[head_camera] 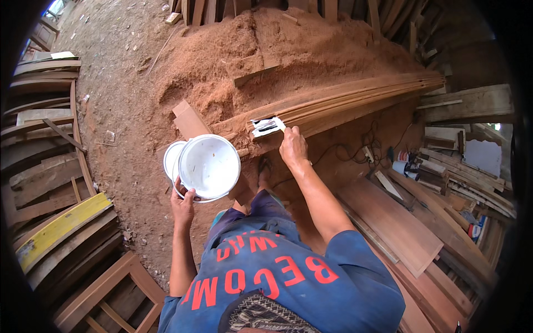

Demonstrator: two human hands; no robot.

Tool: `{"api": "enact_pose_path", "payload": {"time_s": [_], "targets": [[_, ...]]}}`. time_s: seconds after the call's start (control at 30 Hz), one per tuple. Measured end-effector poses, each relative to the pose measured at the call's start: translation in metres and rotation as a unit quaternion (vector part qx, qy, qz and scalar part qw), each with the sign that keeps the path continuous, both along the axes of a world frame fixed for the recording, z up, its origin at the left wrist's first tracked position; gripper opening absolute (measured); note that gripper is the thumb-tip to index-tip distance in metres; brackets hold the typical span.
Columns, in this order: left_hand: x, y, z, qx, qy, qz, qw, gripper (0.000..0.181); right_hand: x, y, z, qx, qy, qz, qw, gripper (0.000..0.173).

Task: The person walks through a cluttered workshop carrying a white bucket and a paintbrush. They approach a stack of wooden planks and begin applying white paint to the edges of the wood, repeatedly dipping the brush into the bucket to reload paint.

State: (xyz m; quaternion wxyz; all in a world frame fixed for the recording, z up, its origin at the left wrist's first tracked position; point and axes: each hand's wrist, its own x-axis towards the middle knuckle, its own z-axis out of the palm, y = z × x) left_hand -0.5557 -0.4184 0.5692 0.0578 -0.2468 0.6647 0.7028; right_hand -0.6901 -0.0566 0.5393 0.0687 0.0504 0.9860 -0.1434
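My left hand (183, 205) grips the edge and thin handle of a white plastic bucket (208, 166), whose pale inside faces up with a few specks in it. A second round white piece (170, 160), maybe a lid, shows behind its left side. My right hand (294, 146) holds a pale-handled tool (280, 123), probably a paintbrush; its working end is hard to make out. It touches white paint (265, 127) spread in uneven streaks over the near end of a stack of grooved wooden mouldings (354, 102). Dark gaps show between the white strokes.
Sawdust (208, 62) is heaped beyond the mouldings, with a short board (191, 120) by the bucket. Curved planks (46, 175) and a wooden frame (120, 287) lie left. Boards (391, 224) and a tangled black cable (366, 145) are at right.
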Motion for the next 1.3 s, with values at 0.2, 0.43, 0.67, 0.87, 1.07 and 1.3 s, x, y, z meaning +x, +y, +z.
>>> {"api": "enact_pose_path", "payload": {"time_s": [0.2,0.43,0.67,0.87,1.07,1.3], "targets": [[0.000,0.001,-0.001,0.000,0.000,0.005,1.000,0.064,-0.021,-0.035,-0.015,-0.029,-0.006,0.056,0.998,0.019],[0.003,-0.002,-0.006,-0.009,0.008,0.000,1.000,0.064,-0.092,-0.019,-0.025,0.097,-0.060,0.067,0.991,0.023],[0.003,0.002,-0.005,0.006,0.012,0.013,1.000,0.063,-0.069,0.011,-0.006,0.128,0.052,0.198,0.970,0.018],[-0.001,0.001,-0.004,-0.006,0.012,-0.001,1.000,0.063,-0.089,0.007,-0.032,0.152,0.016,0.161,0.975,0.019],[0.002,0.005,0.000,0.003,-0.001,0.025,1.000,0.064,-0.054,0.002,-0.043,-0.117,0.069,-0.001,0.991,0.029],[-0.001,0.003,-0.001,0.007,0.006,0.006,1.000,0.064,0.016,-0.035,-0.082,-0.257,0.136,-0.149,0.945,0.040]]}}
